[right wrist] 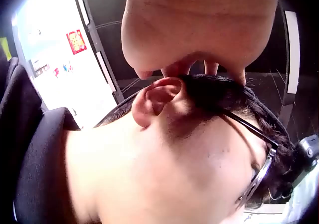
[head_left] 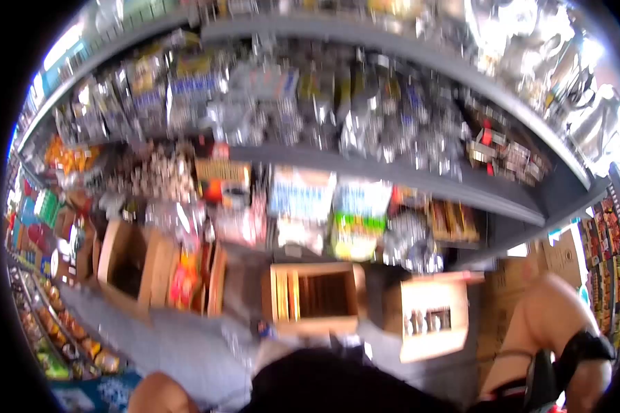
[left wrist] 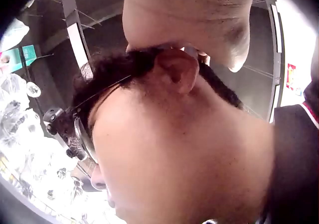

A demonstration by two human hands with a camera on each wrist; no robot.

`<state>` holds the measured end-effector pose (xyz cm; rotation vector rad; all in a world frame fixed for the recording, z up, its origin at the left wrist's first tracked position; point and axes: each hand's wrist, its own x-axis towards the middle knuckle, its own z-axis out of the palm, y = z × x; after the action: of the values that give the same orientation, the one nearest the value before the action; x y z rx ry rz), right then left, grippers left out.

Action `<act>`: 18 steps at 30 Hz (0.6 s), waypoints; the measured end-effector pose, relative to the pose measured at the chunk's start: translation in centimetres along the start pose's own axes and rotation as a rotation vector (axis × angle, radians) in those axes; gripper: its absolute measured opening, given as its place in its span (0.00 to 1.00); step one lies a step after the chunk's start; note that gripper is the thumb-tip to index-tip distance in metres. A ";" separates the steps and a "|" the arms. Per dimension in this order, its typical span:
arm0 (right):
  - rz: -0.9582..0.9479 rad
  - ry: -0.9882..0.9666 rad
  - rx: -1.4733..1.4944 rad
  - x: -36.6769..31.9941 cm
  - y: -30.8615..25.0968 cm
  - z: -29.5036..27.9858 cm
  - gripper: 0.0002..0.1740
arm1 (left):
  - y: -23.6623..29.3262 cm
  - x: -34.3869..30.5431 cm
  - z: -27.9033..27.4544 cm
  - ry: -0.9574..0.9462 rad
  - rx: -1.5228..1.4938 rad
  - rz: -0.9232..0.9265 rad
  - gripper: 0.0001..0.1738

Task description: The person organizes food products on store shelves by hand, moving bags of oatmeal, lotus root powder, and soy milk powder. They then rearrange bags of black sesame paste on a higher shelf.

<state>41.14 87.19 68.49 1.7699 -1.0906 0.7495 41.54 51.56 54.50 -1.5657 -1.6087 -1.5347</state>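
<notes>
My left hand [left wrist: 187, 19] is raised against the side of the head, just above the ear, in the left wrist view. Its fingertips are mostly hidden at the dark hair and strap [left wrist: 144, 60]. On the other side, my right hand [right wrist: 199, 29] reaches down to the black head strap [right wrist: 212, 87] with several fingers spread along it. What those fingertips do is hidden behind the strap and hair. A small black camera [right wrist: 308, 146] sits at the front of the head. Glasses [right wrist: 261, 171] are worn below it. Neither hand shows in the head view.
Grey shelves [head_left: 324, 160] full of plastic-wrapped goods stand ahead. On the floor are an open carton [head_left: 310, 323], another carton with jar-like items [head_left: 427, 323], and tall boxes [head_left: 124, 268] at left. A bent bare limb [head_left: 551, 313] with a black strap is at right.
</notes>
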 end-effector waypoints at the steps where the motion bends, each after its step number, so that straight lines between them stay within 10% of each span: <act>1: -0.016 -0.014 -0.024 0.0 -0.4 1.0 0.15 | -0.6 -0.5 -1.4 -0.015 -0.012 0.016 0.34; 18: 0.110 -0.010 -0.122 6.9 2.0 13.8 0.16 | 2.8 -5.6 -17.5 0.122 -0.050 0.089 0.26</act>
<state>42.82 71.76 69.27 1.6227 -1.2227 0.7257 38.97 33.19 56.07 -1.5171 -1.4256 -1.6018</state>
